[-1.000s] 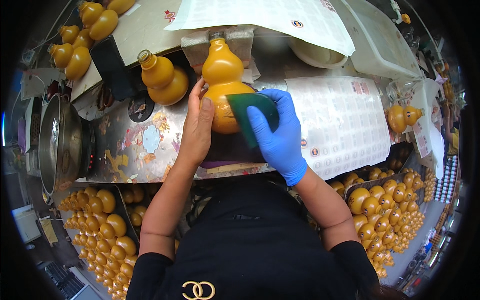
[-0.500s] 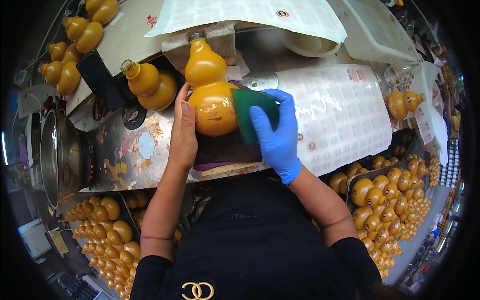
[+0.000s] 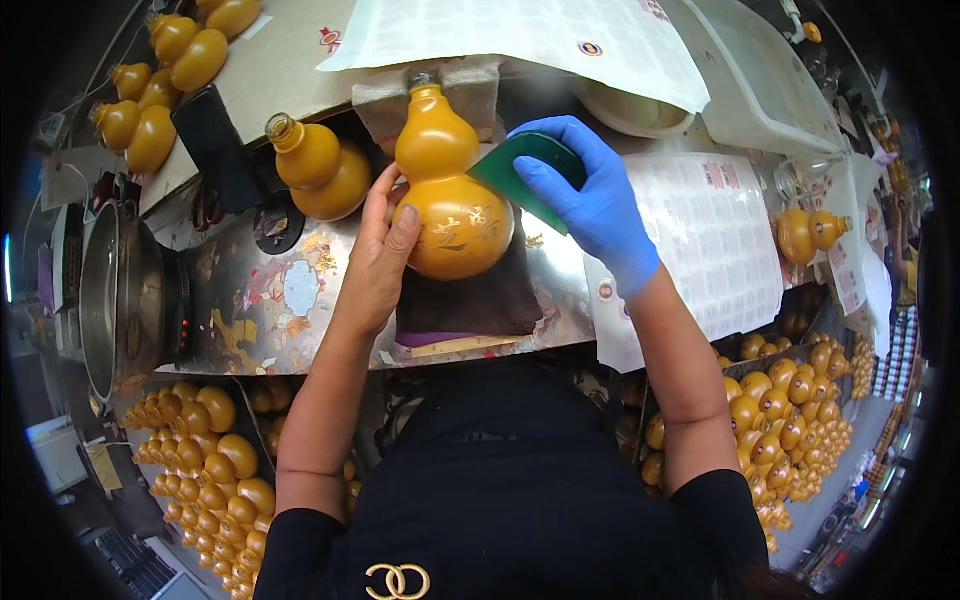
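Observation:
A yellow gourd-shaped bottle (image 3: pixel 452 222) lies with its clear neck toward the far side, on a dark cloth pad (image 3: pixel 470 300). Gold and brown markings show on its lower bulb. My bare left hand (image 3: pixel 382 255) grips that bulb from the left, thumb on top. My right hand (image 3: pixel 606 205), in a blue glove, pinches a green flat scraper (image 3: pixel 530 172) just right of the bottle's waist; whether its tip touches the bottle I cannot tell. A beige folded cloth (image 3: pixel 378 105) sits beneath the neck. Another yellow gourd bottle (image 3: pixel 322 172) stands to the left.
Printed label sheets (image 3: pixel 690 250) lie at the right; another sheet (image 3: pixel 480 45) hangs over the far ledge. A black phone (image 3: pixel 216 145) leans at the left, near a metal pan (image 3: pixel 112 300). Crowded yellow bottles (image 3: pixel 215 470) fill racks below both sides. A plastic tub (image 3: pixel 770 85) stands far right.
My right hand has lifted the scraper up and to the right, off the lower bulb's side. The bulb's gold markings show more to the right. The whole view has shifted slightly.

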Action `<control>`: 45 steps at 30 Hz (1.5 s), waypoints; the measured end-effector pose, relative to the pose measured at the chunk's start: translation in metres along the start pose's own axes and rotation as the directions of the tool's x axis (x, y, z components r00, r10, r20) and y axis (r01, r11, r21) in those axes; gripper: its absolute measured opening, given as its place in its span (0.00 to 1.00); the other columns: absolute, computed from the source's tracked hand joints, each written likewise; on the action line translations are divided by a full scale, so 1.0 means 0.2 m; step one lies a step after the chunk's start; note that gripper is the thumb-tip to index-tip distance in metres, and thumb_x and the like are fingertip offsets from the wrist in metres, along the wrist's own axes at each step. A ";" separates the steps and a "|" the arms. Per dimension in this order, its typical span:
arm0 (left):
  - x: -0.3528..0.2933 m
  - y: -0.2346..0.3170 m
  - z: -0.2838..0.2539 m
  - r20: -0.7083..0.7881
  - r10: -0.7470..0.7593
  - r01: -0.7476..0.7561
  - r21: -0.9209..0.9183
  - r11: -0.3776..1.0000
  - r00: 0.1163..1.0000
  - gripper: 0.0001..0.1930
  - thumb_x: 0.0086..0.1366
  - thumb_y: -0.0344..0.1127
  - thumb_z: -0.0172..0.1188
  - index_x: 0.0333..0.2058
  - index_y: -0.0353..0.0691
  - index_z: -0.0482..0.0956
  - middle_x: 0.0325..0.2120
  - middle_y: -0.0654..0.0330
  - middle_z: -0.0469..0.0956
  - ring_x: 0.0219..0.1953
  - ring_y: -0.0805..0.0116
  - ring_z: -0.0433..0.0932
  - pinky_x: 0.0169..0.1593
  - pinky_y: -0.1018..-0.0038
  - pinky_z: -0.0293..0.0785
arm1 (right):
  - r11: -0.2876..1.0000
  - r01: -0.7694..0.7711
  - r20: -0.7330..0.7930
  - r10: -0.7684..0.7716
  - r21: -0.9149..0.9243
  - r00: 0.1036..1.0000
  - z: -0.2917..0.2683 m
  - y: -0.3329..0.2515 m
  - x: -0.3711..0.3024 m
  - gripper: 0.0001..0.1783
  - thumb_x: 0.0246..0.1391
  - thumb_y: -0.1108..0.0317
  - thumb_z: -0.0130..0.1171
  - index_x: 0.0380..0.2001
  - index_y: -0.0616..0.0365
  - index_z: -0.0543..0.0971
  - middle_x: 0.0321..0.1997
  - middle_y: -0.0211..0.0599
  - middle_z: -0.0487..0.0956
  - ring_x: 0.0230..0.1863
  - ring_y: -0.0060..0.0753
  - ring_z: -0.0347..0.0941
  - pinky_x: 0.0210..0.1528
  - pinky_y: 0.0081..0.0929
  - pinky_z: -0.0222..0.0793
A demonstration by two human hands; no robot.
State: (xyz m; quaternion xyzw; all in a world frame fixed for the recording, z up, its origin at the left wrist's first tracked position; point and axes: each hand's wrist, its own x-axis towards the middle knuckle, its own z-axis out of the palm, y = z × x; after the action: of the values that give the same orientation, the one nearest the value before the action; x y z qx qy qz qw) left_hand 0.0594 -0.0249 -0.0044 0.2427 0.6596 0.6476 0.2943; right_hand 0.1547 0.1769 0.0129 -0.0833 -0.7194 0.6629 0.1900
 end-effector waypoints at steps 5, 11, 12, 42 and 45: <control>0.01 -0.04 -0.03 0.074 -0.038 0.048 -0.140 0.989 0.997 0.36 0.71 0.58 0.38 0.66 0.38 0.48 0.64 0.52 0.55 0.66 0.62 0.54 0.67 0.69 0.49 | 0.989 0.092 0.276 -0.057 -0.117 0.960 0.06 -0.08 0.03 0.15 0.54 0.65 0.62 0.43 0.59 0.75 0.38 0.33 0.77 0.42 0.22 0.73 0.48 0.23 0.70; 0.02 -0.08 -0.10 0.155 -0.028 0.051 -0.148 0.988 0.988 0.38 0.70 0.59 0.40 0.67 0.36 0.46 0.65 0.52 0.53 0.68 0.63 0.51 0.68 0.69 0.46 | 0.954 0.114 0.277 -0.035 -0.276 0.960 0.06 -0.17 0.10 0.15 0.55 0.68 0.62 0.45 0.60 0.75 0.40 0.30 0.77 0.43 0.18 0.72 0.49 0.21 0.69; 0.02 -0.09 -0.11 0.169 -0.018 0.038 -0.111 0.993 0.985 0.39 0.70 0.59 0.41 0.67 0.35 0.45 0.66 0.52 0.52 0.68 0.63 0.50 0.68 0.69 0.44 | 0.944 0.151 0.336 -0.047 -0.293 0.941 0.08 -0.19 0.09 0.15 0.55 0.68 0.62 0.44 0.60 0.75 0.40 0.30 0.77 0.43 0.18 0.72 0.49 0.21 0.69; 0.07 -0.02 -0.21 0.416 -0.030 0.169 -0.301 0.938 0.909 0.33 0.71 0.45 0.46 0.66 0.31 0.49 0.62 0.54 0.61 0.63 0.69 0.60 0.65 0.76 0.53 | 0.235 0.408 0.267 -0.463 -0.882 0.845 0.66 -0.04 -0.35 0.22 0.42 0.62 0.63 0.44 0.48 0.80 0.23 0.23 0.65 0.20 0.24 0.63 0.22 0.24 0.56; 0.08 -0.03 -0.22 0.394 -0.018 0.147 -0.301 0.942 0.919 0.31 0.71 0.46 0.46 0.65 0.32 0.52 0.60 0.55 0.64 0.61 0.70 0.63 0.63 0.76 0.56 | 0.204 0.356 0.223 -0.481 -0.912 0.848 0.65 -0.12 -0.35 0.22 0.42 0.61 0.62 0.45 0.48 0.79 0.23 0.23 0.66 0.19 0.23 0.63 0.21 0.24 0.56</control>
State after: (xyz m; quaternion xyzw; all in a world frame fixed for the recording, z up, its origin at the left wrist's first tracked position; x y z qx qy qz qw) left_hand 0.0170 -0.0446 -0.0121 0.2851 0.4831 0.6734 0.4814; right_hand 0.1708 0.0285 0.0182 -0.0145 -0.9467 0.0472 0.3183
